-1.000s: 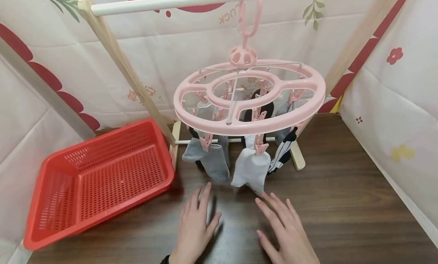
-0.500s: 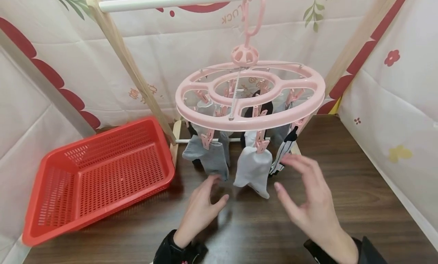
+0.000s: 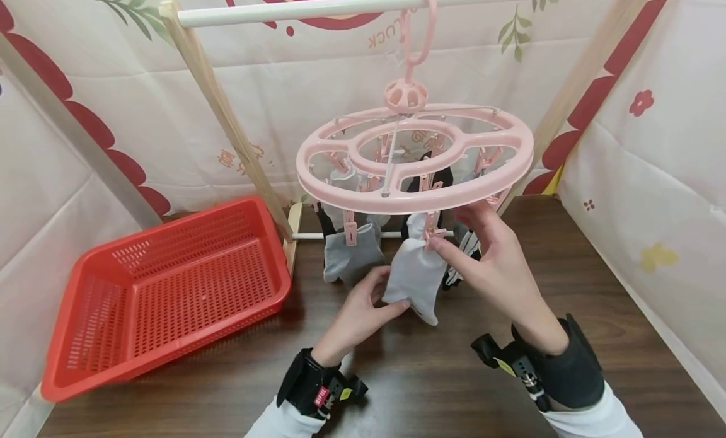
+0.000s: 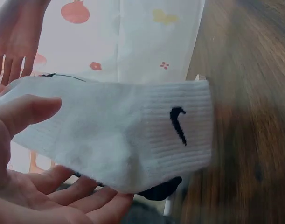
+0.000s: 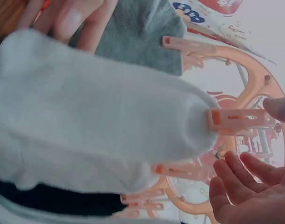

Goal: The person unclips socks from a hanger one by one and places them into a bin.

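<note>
A white sock [image 3: 416, 277] with a black swoosh on its cuff hangs by the toe from a pink clothespin [image 5: 240, 120] at the front of a round pink drying hanger [image 3: 414, 203]. My left hand [image 3: 360, 315] is around the sock's lower left side, thumb in front and loosely extended fingers behind it. Up at the clothespin is my right hand [image 3: 499, 268]; its thumb lies at the clip's end, while the other fingers stay apart from the clip, partly hidden under the ring. A grey sock [image 3: 353, 255] hangs to the left, just above my left hand.
At the left stands a red perforated basket [image 3: 170, 343] on the brown wooden table [image 3: 567, 337]. A white bar [image 3: 317, 9] on wooden legs carries the hanger. Several other socks, including a black-and-white striped sock [image 3: 452, 278], hang behind the white one.
Both hands have risen from over the table toward the hanging socks. The left has come to the white sock, the right to its clothespin. The grey sock has shifted to the right.
</note>
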### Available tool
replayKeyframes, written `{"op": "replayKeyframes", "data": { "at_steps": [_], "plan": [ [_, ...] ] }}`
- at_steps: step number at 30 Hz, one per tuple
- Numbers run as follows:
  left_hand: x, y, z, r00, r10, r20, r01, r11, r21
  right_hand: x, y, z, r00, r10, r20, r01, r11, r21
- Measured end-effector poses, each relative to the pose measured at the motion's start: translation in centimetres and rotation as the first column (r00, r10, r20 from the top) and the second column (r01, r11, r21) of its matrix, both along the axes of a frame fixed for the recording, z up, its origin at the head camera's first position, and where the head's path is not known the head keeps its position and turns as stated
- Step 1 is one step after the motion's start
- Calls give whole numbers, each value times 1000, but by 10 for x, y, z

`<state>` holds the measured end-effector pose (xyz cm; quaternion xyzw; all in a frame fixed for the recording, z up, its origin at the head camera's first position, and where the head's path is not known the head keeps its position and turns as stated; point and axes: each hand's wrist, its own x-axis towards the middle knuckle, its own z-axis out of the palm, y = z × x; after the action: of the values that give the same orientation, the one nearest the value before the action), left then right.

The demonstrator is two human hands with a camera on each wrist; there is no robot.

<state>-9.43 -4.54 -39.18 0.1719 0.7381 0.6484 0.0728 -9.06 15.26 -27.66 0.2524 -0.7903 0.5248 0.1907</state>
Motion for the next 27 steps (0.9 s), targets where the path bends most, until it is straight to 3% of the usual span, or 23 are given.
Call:
{"op": "replayKeyframes", "data": {
  "at_steps": [5,11,18,27],
  "plan": [
    [-1,7,-2,999,-26,23,25,1000,14,-5,-3,-1,991,53,125,-48,998,-47],
    [-3,13,-7,993,-90,74,90,996,10,-5,-3,-7,970,150,189,-123,981,-149],
    [0,13,-9,994,-106,-40,104,993,-54,-7,-4,-12,937,315,148,-266,922,-281],
    [3,8,-8,992,-105,-75,93,986,-142,-11,-5,-14,931,350,101,-304,899,-315]
  ]
}}
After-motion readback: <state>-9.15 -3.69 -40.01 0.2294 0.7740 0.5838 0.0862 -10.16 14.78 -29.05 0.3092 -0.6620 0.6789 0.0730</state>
